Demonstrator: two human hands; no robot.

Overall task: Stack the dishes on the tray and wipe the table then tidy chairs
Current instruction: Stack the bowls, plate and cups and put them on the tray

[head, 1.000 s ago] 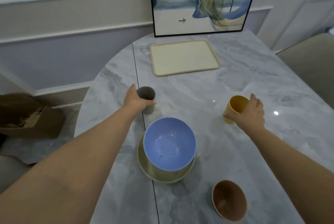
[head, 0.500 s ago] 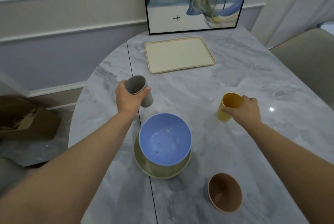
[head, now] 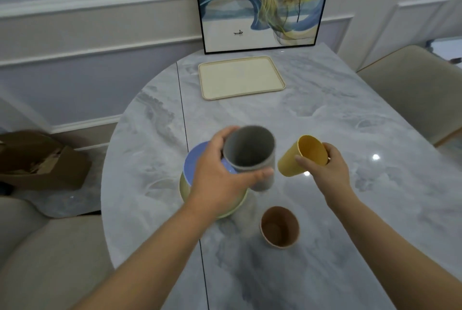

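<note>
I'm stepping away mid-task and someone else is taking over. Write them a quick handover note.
Left hand: holds the grey cup in the air, over the blue bowl.
Right hand: holds the yellow cup, tilted, off the table.
Blue bowl sits in the pale green dish; brown cup stands alone nearby.
Tray holds nothing at the far end.
Done: both cups lifted.
Left: stack all dishes on the tray, wipe the table, tidy chairs.

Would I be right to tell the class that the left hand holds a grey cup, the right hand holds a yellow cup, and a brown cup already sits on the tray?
Not quite. The head view shows the brown cup standing on the table, near the person, while the tray lies bare at the far end. The rest holds: left hand grips the grey cup, right hand the yellow cup.
</note>
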